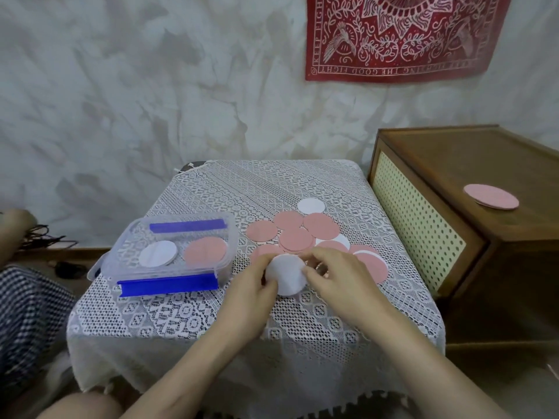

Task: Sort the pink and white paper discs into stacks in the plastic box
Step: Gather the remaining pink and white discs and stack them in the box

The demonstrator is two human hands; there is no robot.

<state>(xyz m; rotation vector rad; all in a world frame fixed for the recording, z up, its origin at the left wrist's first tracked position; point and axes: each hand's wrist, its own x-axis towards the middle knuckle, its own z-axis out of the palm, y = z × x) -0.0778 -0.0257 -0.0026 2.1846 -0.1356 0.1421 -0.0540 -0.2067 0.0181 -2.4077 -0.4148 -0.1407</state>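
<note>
I observe both hands over the worktop [181, 313]. The left hand [257, 285] has its grip pinching the left edge of a white disc [286, 276]; the right hand [335, 273] has its grip pinching the right edge of the same disc. The disc is held just above the cloth, at the near edge of the loose pile [302, 234] of pink and white discs. The plastic box [116, 252] sits to the left and holds a white stack [158, 253] beside a pink stack [205, 251].
</note>
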